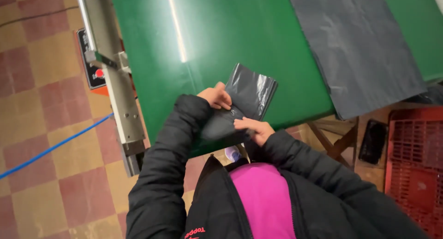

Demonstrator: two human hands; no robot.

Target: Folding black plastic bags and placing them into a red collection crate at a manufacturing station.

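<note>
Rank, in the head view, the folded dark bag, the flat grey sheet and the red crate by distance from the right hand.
1. Folded dark bag: under the right hand, touching it.
2. Flat grey sheet: on the green table, upper right.
3. Red crate: on the floor, far right.

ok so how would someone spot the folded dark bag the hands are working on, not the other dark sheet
Start at the big green table and go to its near edge. There the left hand and right hand grip a small folded grey plastic bag. Unlike the large grey sheet lying flat at the table's far right, it is compact, creased, glossy and held in hand.
</note>
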